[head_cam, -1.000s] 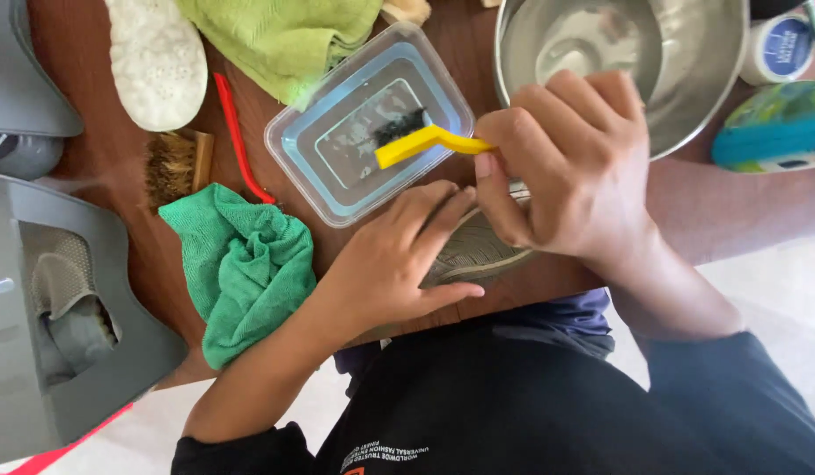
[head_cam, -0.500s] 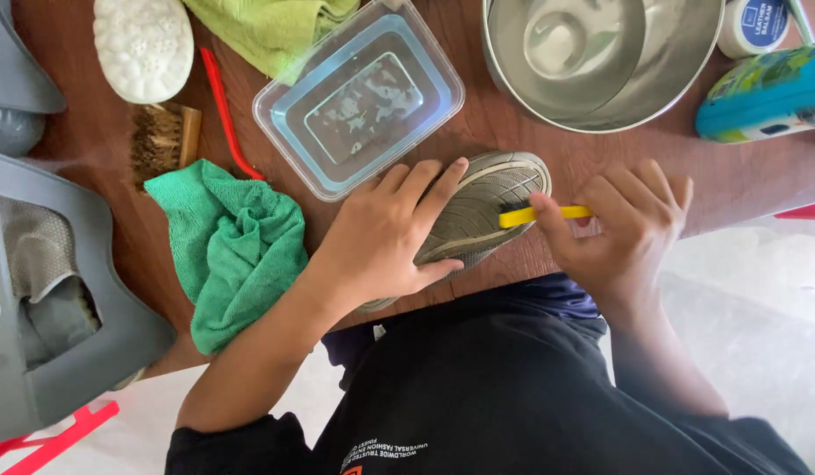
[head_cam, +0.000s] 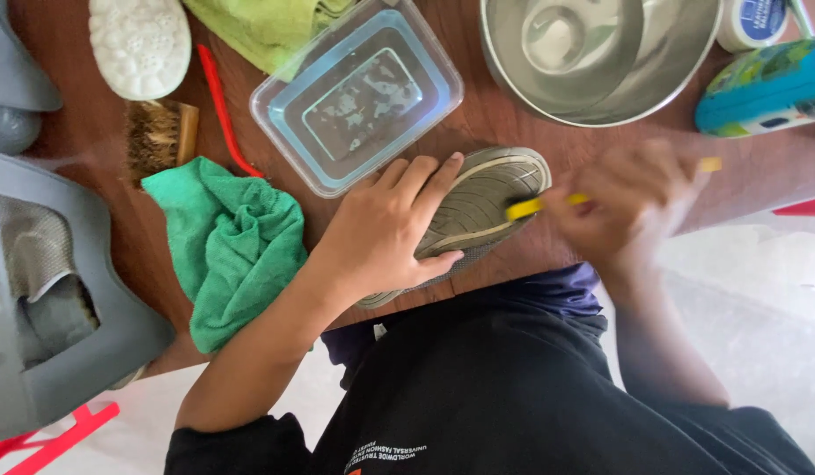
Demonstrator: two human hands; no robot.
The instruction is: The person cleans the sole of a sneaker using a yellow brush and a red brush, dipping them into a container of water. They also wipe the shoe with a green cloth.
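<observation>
A grey shoe (head_cam: pixel 478 207) lies sole-up on the brown wooden table (head_cam: pixel 513 123), near its front edge. My left hand (head_cam: pixel 385 230) presses down on the sole and holds the shoe still. My right hand (head_cam: pixel 623 202), blurred by motion, grips a small yellow brush (head_cam: pixel 535 205) whose head rests against the toe end of the sole. A clear plastic container (head_cam: pixel 359 92) with a little soapy water stands just beyond the shoe.
A steel bowl (head_cam: pixel 601 53) sits at the back right beside a blue bottle (head_cam: pixel 764 84) and a white tub (head_cam: pixel 752 19). A green cloth (head_cam: pixel 231 242), a wooden brush (head_cam: pixel 157 136), a red tool (head_cam: pixel 223 105), a white sole (head_cam: pixel 139 44) and a grey box (head_cam: pixel 47 290) lie left.
My right hand took the yellow brush from the plastic container down to the shoe and now moves it across the toe end of the sole. My left hand stays on the shoe.
</observation>
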